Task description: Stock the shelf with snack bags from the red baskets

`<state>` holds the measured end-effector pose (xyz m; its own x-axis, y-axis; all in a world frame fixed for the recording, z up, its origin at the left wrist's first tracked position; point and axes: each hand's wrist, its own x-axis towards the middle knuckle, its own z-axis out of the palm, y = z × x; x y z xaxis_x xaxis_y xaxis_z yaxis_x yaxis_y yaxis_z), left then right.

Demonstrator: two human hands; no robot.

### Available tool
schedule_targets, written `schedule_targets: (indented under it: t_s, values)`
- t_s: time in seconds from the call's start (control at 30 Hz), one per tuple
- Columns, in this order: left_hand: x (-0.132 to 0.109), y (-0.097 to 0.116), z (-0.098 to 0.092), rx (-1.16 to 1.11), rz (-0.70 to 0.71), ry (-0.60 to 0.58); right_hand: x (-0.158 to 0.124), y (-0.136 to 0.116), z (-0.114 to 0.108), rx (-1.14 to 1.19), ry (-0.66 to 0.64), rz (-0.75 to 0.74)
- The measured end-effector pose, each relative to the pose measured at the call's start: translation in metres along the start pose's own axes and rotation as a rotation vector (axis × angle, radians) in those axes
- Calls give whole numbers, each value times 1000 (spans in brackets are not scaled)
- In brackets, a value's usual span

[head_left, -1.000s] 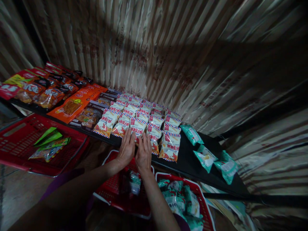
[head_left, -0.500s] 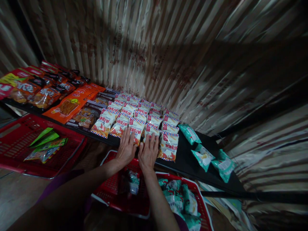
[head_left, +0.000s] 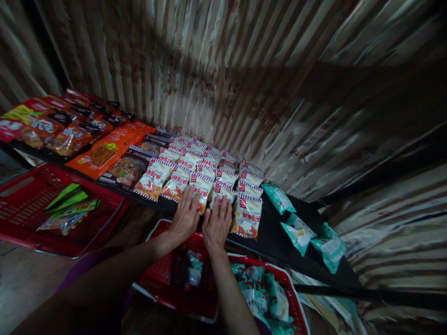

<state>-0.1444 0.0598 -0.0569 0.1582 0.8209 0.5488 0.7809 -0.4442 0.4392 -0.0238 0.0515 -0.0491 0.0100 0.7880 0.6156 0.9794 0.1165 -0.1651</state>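
Note:
Rows of white snack packets with red and blue edges (head_left: 206, 167) lie on a dark shelf (head_left: 275, 237). My left hand (head_left: 185, 215) rests flat, fingers stretched out, on the front packet (head_left: 201, 187) of one row. My right hand (head_left: 217, 223) lies flat beside it, fingers spread, on the neighbouring front packet (head_left: 223, 191). Neither hand grips anything. Another white packet (head_left: 247, 217) sits just right of my right hand.
Teal packets (head_left: 298, 230) lie on the shelf's right part. Orange and dark packets (head_left: 104, 153) fill its left. Below stand red baskets: one at left (head_left: 21, 209) with green packets, one under my hands (head_left: 167, 274), one with teal packets (head_left: 268, 293). A striped curtain hangs behind.
My right hand slid right from beside the left onto the neighbouring packet and its fingers spread. The left hand stayed on its packet.

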Motion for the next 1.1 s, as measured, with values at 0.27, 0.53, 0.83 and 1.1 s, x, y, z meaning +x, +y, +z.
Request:
schedule_targets:
  t_s: [0.27, 0.53, 0.83, 1.1]
  values:
    - [2, 1, -2, -20, 7, 5, 0, 4, 3, 6, 27, -43]
    - [7, -1, -4, -87, 72, -31, 0, 6, 6, 7, 44, -57]
    - [7, 0, -7, -52, 23, -20, -2, 6, 6, -36, 57, -71]
    - [5, -5, -18, -27, -1, -14, -1, -4, -4, -41, 99, -169]
